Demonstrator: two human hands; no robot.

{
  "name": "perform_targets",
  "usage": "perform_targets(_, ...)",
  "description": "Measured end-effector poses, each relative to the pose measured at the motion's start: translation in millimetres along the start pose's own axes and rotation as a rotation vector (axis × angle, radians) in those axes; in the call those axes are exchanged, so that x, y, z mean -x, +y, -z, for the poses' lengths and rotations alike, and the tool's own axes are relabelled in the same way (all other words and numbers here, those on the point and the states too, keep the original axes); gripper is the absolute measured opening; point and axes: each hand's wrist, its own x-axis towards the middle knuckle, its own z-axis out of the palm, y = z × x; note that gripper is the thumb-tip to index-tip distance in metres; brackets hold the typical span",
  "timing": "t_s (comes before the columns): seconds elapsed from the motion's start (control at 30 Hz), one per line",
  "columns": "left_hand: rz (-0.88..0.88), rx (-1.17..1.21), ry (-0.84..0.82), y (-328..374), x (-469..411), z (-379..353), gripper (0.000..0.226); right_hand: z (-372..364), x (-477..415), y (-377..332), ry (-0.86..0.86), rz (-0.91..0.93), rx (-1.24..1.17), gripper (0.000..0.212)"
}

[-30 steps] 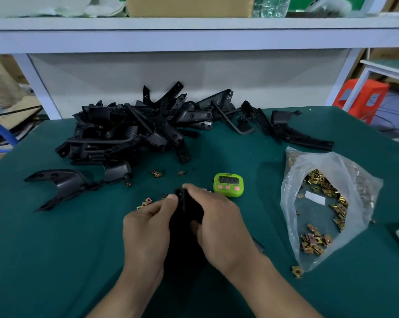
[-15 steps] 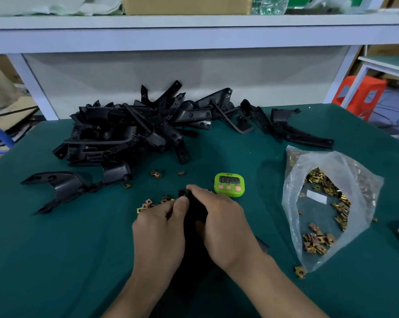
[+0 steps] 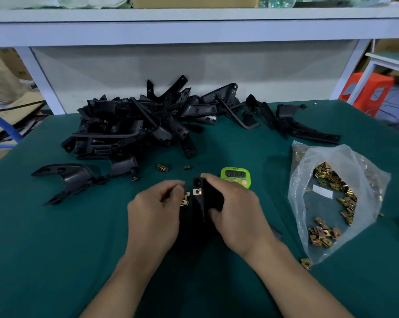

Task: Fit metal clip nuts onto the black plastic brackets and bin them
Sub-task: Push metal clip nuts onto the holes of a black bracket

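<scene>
Black bracket [image 3: 204, 203] is gripped by the curled right hand [image 3: 236, 214] on a green table [image 3: 56, 249] under a shelf [image 3: 194, 28]. The left hand [image 3: 153, 212] is blurred; its hold cannot be told.

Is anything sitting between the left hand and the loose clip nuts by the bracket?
Nothing visible. The left hand is right at the loose clip nuts on the green mat, its fingers blurred. The bracket, gripped by the right hand, lies just right of them, beside rather than between.
</scene>
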Motion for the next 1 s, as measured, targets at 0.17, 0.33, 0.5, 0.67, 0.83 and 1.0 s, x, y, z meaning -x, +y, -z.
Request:
perform_targets(0.17,-0.128,-0.421,-0.203,-20,-16,13,0.024,7,-5,12,0.034,-0.150,0.007,0.071)
perform_targets(0.33,-0.065,-0.294,-0.184,-20,-18,6,0.010,8,-9,16,0.082,-0.169,0.005,0.035)
perform_targets(0.5,-0.128,-0.236,-0.080,-15,-10,-3,0.017,8,-10,18,0.095,-0.193,-0.027,0.028)
perform_targets(0.67,-0.102,-0.298,-0.015,-23,-15,4,0.027,12,-12,21,0.125,-0.242,-0.023,0.028)
perform_targets(0.83,-0.236,-0.531,-0.026,-24,-17,-2,0.026,13,-13,22,0.148,-0.265,-0.040,0.028)
perform_targets(1.0,-0.262,-0.545,-0.232,-17,-21,-13,0.025,13,-13,22,0.153,-0.284,-0.064,0.025)
